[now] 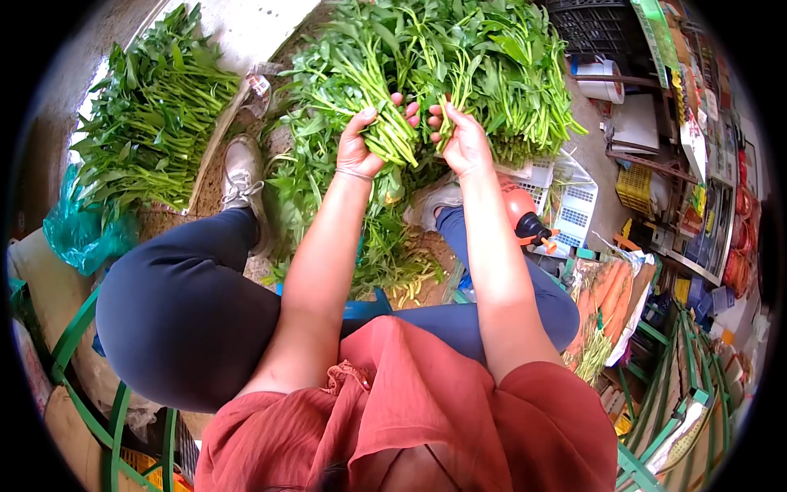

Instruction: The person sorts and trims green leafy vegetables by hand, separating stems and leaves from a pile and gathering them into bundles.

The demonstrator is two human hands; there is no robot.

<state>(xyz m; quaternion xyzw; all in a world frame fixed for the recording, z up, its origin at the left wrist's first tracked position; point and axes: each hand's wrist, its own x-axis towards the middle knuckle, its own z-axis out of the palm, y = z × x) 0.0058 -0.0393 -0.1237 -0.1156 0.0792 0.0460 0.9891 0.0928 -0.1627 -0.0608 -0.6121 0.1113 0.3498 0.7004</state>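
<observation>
My left hand (361,148) is closed round a bunch of leafy green stems (389,135), their cut ends pointing down toward me. Close beside it on the right, my right hand (466,143) grips a smaller bunch of stems (459,86) between thumb and fingers. Behind and under both hands spreads a large heap of the same greens (525,82). Loose leaves and trimmings (393,262) lie lower down, between my legs.
Another pile of greens (164,115) lies at the left, above a teal plastic bag (86,221). To the right are a red spray bottle (518,205), a white plastic crate (574,205), carrots (611,291) and a white bucket (600,79). Green metal bars (78,328) stand at the lower left.
</observation>
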